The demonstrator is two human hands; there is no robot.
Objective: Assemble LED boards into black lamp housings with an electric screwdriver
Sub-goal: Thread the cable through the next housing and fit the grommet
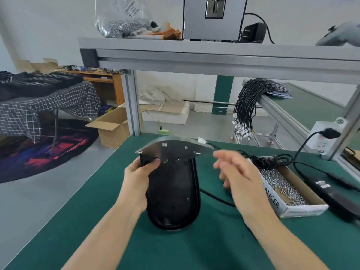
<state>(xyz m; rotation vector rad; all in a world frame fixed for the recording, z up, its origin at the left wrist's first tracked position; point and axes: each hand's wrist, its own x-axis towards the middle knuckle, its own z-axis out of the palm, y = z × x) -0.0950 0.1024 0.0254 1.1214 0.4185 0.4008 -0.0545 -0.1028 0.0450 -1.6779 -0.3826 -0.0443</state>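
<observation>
Housing (173,193): on bench (194,246), left hand (139,177) fingers gripping its rim.
Board (175,150): tilted over housing's far end, unseated.
Right hand (236,172): blurred, fingers loose, empty.
Left: seating, screwing.

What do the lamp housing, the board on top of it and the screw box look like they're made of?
Lamp housing: probably moulded plastic or coated metal, black with a smooth semi-gloss sheen.
Board: likely aluminium sheet, thin, pale grey with a matte metallic shine.
Screw box: cardboard, brown inside, printed white outside, folded edges.
</observation>
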